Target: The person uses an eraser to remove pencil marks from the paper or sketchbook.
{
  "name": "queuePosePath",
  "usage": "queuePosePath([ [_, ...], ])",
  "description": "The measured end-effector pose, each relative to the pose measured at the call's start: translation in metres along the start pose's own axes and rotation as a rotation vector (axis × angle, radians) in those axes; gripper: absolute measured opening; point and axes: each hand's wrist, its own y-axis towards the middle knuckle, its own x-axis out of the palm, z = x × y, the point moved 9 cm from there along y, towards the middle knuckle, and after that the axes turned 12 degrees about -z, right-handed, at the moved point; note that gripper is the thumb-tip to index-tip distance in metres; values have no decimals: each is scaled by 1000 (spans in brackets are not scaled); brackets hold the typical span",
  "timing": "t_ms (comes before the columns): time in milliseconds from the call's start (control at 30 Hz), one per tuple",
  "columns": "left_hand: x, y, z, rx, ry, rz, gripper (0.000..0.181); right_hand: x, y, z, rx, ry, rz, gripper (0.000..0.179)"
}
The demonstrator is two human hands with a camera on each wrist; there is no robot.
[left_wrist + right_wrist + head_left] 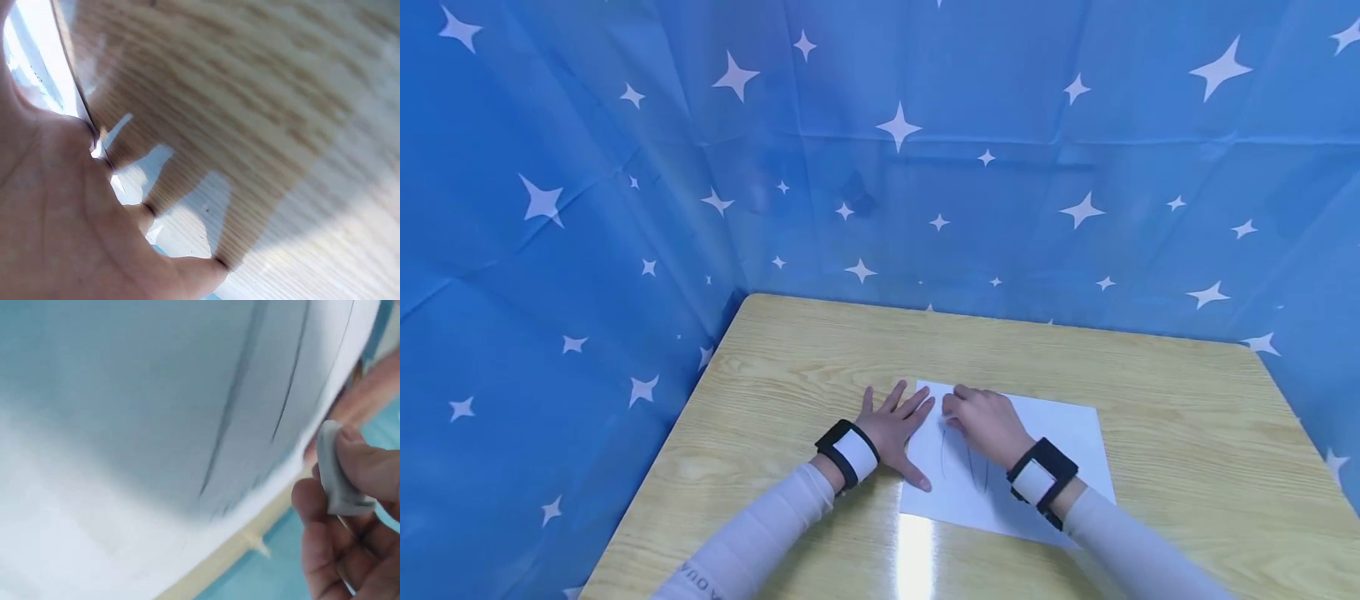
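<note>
One sheet of paper on the table in my feed; left hand spread wide across its left edge, right hand pinching a pale eraser near dark lines.

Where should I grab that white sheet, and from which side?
Probably pinch the white sheet by its far right corner, coming from the right: it lies flat and that corner is uncovered, while the left hand lies spread across its left edge.
</note>
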Motion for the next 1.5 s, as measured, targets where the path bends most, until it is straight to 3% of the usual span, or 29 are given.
queuePosePath([
  [100, -1, 3, 3, -3, 7, 5, 127, 6, 8, -11, -33, -73, 11, 19],
  [200, -3, 3, 3, -1, 6, 15, 128, 7, 0, -4, -46, -128, 26, 17],
  [533, 0, 0, -2, 1, -9, 9, 132, 5, -72, 69, 43, -49, 55, 14],
  [700, 4, -1, -3, 8, -18, 10, 131, 7, -90, 83, 70, -43, 53, 15],
  [800, 4, -1, -2, 18, -25, 20, 130, 5, -85, 81, 81, -55, 32, 16],
  [900, 4, -1, -1, 20, -25, 17, 130, 2, -68, 68, 97, -35, 5, 16],
  [1067, 1, 2, 4, 21, -16, 21, 128, 0, -23, 18, 16, 55, -9, 15],
  [1200, -1, 6, 9, 30, -7, 19, 125, 4, -3, -11, -58, -14, 12, 15],
  [1333, -3, 6, 5, 12, 6, 28, 126, 5, -9, -10, -85, -129, 45, 13],
  [1500, 1, 4, -2, 25, -26, 28, 128, 5, -48, 23, -51, -135, 45, 11],
])
